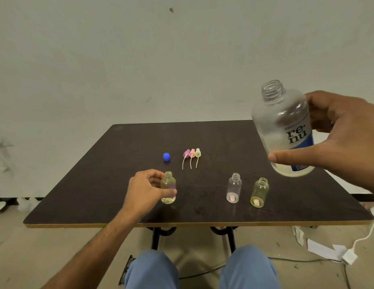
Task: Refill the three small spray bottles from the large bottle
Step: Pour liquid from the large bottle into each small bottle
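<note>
Right hand [346, 138] has its fingers wrapped round the big bottle [283, 130], thumb across the front low down, held up in the air over the right side of the bench [98, 184], tilted a bit w/ the open neck pointing up and away. Only a little liquid at the bottom, so prob light, but it's smooth clear plastic and likely squashy; I'd grip mid-body like that and not squeeze hard or it'll glug.

Left hand [146, 188] pinches the left small bottle [168, 187], fingers curled round its body, standing on the bench, some yellowish liquid in it already. Tiny and light, tips easy, narrow neck, so holding it low near the base while pouring makes sense imo.

Other two: clear bottle [234, 188] and green bottle [259, 192] stand side by side to the right, open, look nearly empty. Blue cap [166, 157] and three spray tops [192, 154] lie further back, well apart from the bottles.
</note>
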